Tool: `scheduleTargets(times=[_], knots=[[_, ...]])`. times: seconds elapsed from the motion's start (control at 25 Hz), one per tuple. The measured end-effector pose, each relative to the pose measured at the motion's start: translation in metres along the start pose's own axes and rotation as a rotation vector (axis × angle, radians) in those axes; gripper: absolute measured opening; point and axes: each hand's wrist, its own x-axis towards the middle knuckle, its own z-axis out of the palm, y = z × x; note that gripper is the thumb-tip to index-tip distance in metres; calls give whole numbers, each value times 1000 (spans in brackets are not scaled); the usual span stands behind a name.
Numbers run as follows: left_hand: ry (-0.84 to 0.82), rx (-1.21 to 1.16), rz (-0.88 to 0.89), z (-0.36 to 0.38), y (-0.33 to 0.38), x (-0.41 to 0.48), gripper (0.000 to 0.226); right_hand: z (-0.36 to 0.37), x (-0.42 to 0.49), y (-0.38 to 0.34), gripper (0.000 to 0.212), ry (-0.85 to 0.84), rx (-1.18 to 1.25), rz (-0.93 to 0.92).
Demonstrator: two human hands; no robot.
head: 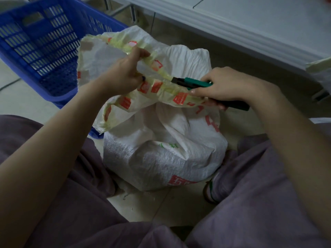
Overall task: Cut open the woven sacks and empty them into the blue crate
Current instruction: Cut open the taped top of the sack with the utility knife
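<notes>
A person is cutting open a white woven sack (161, 149) standing between their knees.

The left hand (125, 72) is gripping the taped top taut, so the right hand (227, 86) — clamped around a green knife (189, 83) — is slicing cleanly. The blue crate (44, 42) is waiting just left of the sack.

Sack (161, 158) coarse woven plastic, glossy tape at top; crate (35, 42) smooth moulded plastic; trousers (80, 212) matt cloth
</notes>
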Motion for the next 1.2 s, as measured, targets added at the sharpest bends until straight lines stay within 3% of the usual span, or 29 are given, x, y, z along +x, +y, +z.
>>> scheduleTargets(times=[0.12,0.24,0.48,0.68,0.92,1.0,1.12,1.2], knots=[[67,-138,-31,-2,1,-1,55,-9,0,12,35,73,-19,25],[133,-341,1,-6,6,-4,51,-1,3,15,41,260,-12,31],[136,-661,93,-17,12,-9,53,14,8,-1,40,357,352,-71],[-26,-488,48,-28,20,-13,53,3,12,0,33,566,426,78],[56,-103,223,-20,38,-11,46,-6,20,4,62,687,618,245],[28,-52,246,-11,42,-10,49,-6,20,4,59,669,614,210],[51,5,241,7,45,-2,43,-2,16,-1,34,618,542,92],[43,-120,205,16,47,6,43,2,12,-3,33,528,560,-10]])
